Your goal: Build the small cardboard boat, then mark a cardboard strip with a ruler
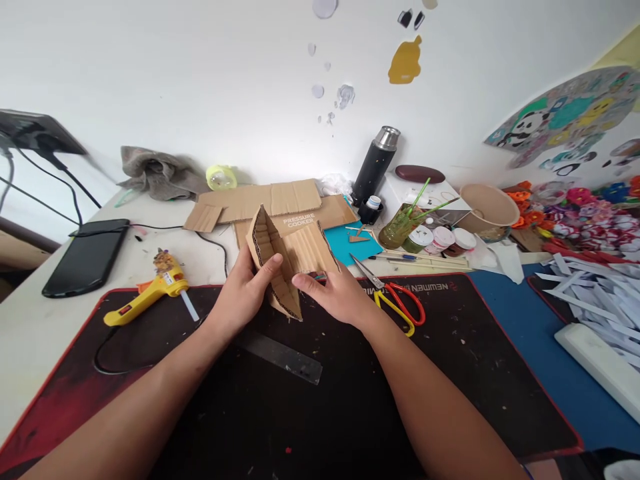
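Observation:
Both my hands hold a folded piece of corrugated cardboard [293,257] upright over the black mat [350,413]. My left hand [247,287] grips its left wall, thumb pressed on the inner face. My right hand [340,293] rests on the right flap, index finger pointing at the lower fold. The piece forms a V-shaped trough with exposed fluted edges. Behind it lie flat cardboard sheets [273,200], one printed "PRESSURE COOKER".
A yellow glue gun [147,293] lies left on the mat, a clear ruler [283,357] under my arms, red-and-yellow scissors [395,293] to the right. A phone [87,257], black flask [375,167], paint pots [440,239], paper cup [490,210] and white paper strips [595,293] surround the mat.

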The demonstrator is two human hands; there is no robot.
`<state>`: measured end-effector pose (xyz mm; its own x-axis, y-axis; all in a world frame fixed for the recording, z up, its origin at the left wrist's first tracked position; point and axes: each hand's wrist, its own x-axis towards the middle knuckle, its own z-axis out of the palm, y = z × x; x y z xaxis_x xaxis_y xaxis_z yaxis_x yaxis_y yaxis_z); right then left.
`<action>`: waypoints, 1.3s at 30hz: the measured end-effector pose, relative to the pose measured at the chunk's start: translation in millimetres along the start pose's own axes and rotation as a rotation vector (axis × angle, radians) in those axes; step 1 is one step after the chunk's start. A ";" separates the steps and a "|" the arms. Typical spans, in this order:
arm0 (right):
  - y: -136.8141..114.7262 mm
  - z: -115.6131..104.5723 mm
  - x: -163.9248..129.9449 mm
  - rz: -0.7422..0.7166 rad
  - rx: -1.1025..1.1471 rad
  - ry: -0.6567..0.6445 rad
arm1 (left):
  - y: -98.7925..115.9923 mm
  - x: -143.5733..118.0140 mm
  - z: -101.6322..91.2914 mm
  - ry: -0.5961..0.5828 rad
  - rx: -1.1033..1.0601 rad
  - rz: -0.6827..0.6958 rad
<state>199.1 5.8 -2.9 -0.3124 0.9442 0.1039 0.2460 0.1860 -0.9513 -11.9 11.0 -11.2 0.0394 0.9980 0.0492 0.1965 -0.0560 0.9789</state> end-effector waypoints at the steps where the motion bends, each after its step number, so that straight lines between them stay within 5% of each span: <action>1: -1.5 -1.8 0.2 -0.013 0.054 -0.005 | 0.3 0.3 -0.6 -0.001 -0.006 0.012; 6: -2.6 -12.5 1.6 -0.019 0.203 0.078 | 0.6 0.1 -1.1 -0.010 -0.029 0.007; 24: -9.8 -3.5 -1.2 0.046 0.528 -0.022 | -1.0 -0.5 0.9 -0.009 0.086 0.042; 33: -8.0 8.4 0.7 0.081 0.459 -0.036 | 4.8 -5.5 2.2 -0.012 0.049 0.028; 39: -8.4 7.6 -1.5 0.097 0.471 -0.043 | -14.8 -6.8 -2.9 -0.006 -0.079 -0.022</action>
<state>190.5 0.8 2.7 -0.3488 0.9372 0.0053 -0.1635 -0.0553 -0.9850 -17.9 5.1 -25.5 0.0418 0.9988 0.0265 0.1198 -0.0313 0.9923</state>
